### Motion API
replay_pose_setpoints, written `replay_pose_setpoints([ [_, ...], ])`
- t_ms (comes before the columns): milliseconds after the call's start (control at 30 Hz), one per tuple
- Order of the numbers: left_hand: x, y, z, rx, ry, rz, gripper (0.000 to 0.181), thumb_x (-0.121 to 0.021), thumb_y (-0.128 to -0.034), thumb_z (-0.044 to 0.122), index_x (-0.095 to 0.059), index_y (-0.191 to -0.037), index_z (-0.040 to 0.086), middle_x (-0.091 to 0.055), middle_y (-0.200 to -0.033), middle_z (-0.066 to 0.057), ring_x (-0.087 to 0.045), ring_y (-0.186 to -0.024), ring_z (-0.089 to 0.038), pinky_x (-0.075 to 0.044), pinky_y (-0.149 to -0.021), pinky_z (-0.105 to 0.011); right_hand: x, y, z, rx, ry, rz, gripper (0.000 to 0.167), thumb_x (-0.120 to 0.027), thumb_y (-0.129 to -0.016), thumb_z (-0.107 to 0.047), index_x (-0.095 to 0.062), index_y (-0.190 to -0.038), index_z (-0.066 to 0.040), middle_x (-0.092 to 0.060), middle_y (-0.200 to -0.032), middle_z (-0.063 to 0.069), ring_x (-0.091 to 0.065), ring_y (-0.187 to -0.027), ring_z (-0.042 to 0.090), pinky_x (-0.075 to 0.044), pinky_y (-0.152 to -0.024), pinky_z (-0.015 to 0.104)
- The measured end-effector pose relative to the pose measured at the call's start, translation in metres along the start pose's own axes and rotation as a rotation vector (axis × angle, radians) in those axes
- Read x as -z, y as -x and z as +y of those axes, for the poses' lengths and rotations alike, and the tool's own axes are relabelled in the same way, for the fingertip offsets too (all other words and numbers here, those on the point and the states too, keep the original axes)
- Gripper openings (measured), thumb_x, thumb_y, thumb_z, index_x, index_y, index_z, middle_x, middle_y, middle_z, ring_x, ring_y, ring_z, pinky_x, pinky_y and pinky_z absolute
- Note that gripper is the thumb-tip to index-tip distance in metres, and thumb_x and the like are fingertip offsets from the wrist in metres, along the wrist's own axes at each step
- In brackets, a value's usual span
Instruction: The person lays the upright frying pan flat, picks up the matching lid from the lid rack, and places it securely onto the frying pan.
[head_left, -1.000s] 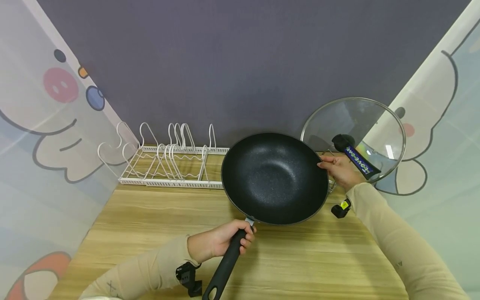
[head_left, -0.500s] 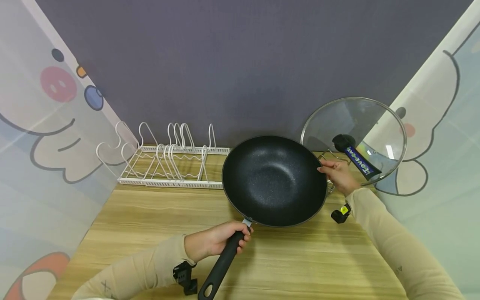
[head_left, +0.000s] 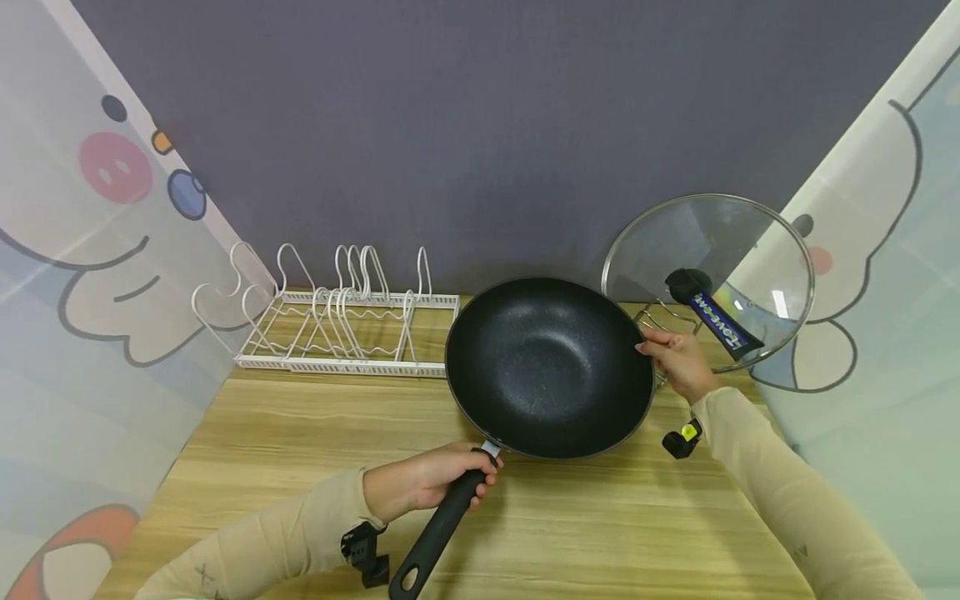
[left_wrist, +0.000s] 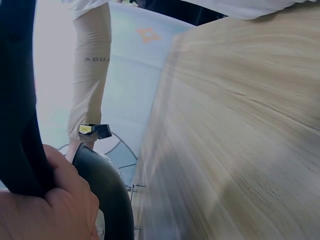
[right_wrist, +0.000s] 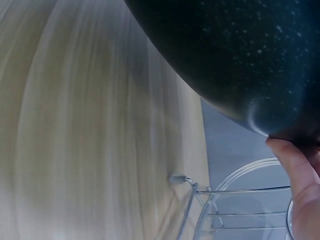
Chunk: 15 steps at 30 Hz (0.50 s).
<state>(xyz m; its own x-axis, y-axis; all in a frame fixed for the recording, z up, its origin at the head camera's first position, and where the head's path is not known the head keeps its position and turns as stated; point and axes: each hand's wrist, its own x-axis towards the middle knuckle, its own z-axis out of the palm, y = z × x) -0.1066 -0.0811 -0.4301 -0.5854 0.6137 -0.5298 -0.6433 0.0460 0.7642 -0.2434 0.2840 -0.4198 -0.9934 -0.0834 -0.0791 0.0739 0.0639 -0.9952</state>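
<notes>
head view, hands [head_left: 435,482] [head_left: 681,364] gripping black wok [head_left: 551,371]

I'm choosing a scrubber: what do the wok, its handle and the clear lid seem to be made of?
Wok: probably metal with a dark nonstick coating, judging by its speckled, softly shining inside.
Handle: likely matte black plastic, dull beyond its silvery collar.
Lid: glass or clear plastic, transparent with bright glints; its shiny rim looks metal.

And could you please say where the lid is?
In the head view, the lid is at the right, just past the pan, on the side away from the white rack.
</notes>
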Motion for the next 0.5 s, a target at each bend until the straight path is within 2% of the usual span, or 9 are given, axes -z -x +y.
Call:
replay_pose_setpoints([
  [33, 0.0, 0.001, 0.0, -0.006, -0.003, -0.001, 0.012, -0.049, -0.0879, 0.01, -0.047, -0.1, 0.009, -0.05, -0.071, 0.005, -0.044, -0.055, -0.004, -0.041, -0.051, -0.018, 0.0, 0.0, 0.002, 0.005, -0.026, -0.006, 0.044, -0.057, -0.088, 0.004, -0.044, -0.13, 0.011, -0.065, -0.092, -0.018, -0.033, -0.043, -0.001, -0.029, -0.041, 0.014],
  [100, 0.0, 0.002, -0.001, -0.016, -0.01, -0.007, 0.014, -0.049, -0.0889, 0.01, -0.047, -0.102, 0.008, -0.051, -0.072, 0.004, -0.045, -0.055, -0.005, -0.042, -0.051, -0.018, 0.0, 0.002, 0.006, 0.005, -0.073, -0.007, 0.035, -0.056, -0.088, 0.006, -0.059, -0.121, -0.002, -0.067, -0.091, -0.016, -0.033, -0.042, -0.001, -0.029, -0.041, 0.014],
  [200, 0.003, 0.004, -0.001, -0.022, -0.012, -0.012, 0.014, -0.049, -0.0903, 0.009, -0.046, -0.104, 0.008, -0.052, -0.074, 0.003, -0.046, -0.056, -0.005, -0.043, -0.052, -0.018, -0.002, 0.004, 0.01, 0.018, -0.136, 0.003, 0.033, -0.055, -0.087, 0.009, -0.072, -0.096, -0.017, -0.069, -0.087, -0.012, -0.035, -0.042, -0.001, -0.03, -0.041, 0.013],
  [267, 0.005, 0.005, -0.001, -0.019, -0.021, -0.012, 0.015, -0.049, -0.0909, 0.008, -0.045, -0.106, 0.007, -0.052, -0.075, 0.002, -0.047, -0.056, -0.005, -0.043, -0.052, -0.019, -0.004, 0.005, 0.012, 0.024, -0.151, 0.017, 0.036, -0.055, -0.086, 0.01, -0.073, -0.087, -0.022, -0.07, -0.084, -0.01, -0.036, -0.042, -0.002, -0.03, -0.04, 0.013],
  [500, 0.012, 0.01, 0.001, 0.001, -0.065, -0.053, 0.021, -0.048, -0.0934, 0.007, -0.041, -0.113, 0.001, -0.053, -0.079, -0.001, -0.049, -0.06, -0.007, -0.045, -0.055, -0.02, -0.008, 0.013, 0.016, 0.018, -0.12, 0.058, 0.038, -0.056, -0.086, 0.008, -0.072, -0.086, -0.026, -0.068, -0.081, -0.011, -0.038, -0.044, -0.002, -0.032, -0.042, 0.013],
])
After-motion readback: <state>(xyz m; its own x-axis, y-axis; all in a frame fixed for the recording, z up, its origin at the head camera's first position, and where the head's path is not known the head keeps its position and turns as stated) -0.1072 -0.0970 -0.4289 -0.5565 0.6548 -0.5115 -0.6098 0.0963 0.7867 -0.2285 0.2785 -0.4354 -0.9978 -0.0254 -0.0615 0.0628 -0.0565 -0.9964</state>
